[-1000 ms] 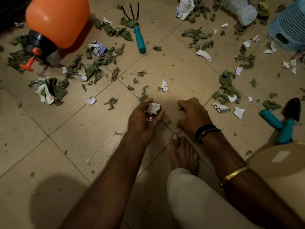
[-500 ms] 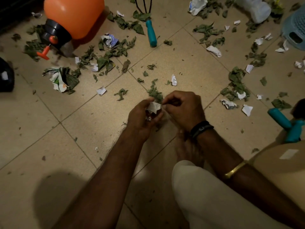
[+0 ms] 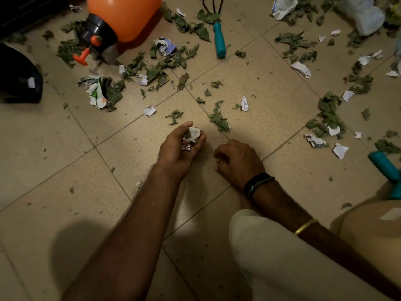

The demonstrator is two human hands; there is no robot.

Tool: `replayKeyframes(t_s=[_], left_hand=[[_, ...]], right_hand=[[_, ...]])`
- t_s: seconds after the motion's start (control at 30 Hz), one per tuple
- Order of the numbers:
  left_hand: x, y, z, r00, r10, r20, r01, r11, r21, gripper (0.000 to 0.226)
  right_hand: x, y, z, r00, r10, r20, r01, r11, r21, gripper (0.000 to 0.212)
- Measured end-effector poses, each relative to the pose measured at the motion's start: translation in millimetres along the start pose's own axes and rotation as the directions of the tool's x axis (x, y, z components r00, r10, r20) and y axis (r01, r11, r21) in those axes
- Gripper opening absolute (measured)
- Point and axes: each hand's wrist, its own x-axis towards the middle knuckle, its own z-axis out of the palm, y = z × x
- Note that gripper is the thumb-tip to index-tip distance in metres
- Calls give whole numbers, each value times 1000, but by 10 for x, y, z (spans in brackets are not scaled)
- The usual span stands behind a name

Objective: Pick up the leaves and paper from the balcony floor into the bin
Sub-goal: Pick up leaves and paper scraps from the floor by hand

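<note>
Green leaf bits and torn paper lie all over the tiled balcony floor. My left hand [image 3: 181,146] is palm up just above the tiles and grips a wad of paper, foil and leaf [image 3: 192,135]. My right hand [image 3: 237,162] is down on the floor to its right, its curled fingertips pinching a small leaf bit [image 3: 219,161]. A leaf clump [image 3: 219,121] and a paper scrap [image 3: 244,104] lie just beyond both hands. Farther left are a crumpled paper [image 3: 97,92] and a white scrap [image 3: 149,111].
An orange sprayer [image 3: 123,16] lies at the back left, with a teal-handled hand rake [image 3: 219,42] beside it. A black object [image 3: 17,77] sits at the left edge. At the right are teal tool handles [image 3: 382,168] and a tan round object [image 3: 373,224]. My white-trousered knee [image 3: 282,257] fills the lower right.
My right hand came to the left hand's wad half a second ago, then drew back down to the floor on the right. The left hand has kept its wad.
</note>
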Motion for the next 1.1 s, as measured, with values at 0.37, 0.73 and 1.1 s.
replayKeyframes(t_s=[0.37,0.73,1.1], left_hand=[[37,-105,0,1000,20,20,-22,994,110,23],[103,25,80,996,-10,84,8,1000,22,17],[115,101,96,1000,15,7,-16,999,28,25]], right_hand=[[108,-78,-182,945,-6,-328,145,905,401,7],[517,-138,-519,908,-20,-418,155,943,293,35],[861,46,-395,946,-200,-254,163,974,-160,17]])
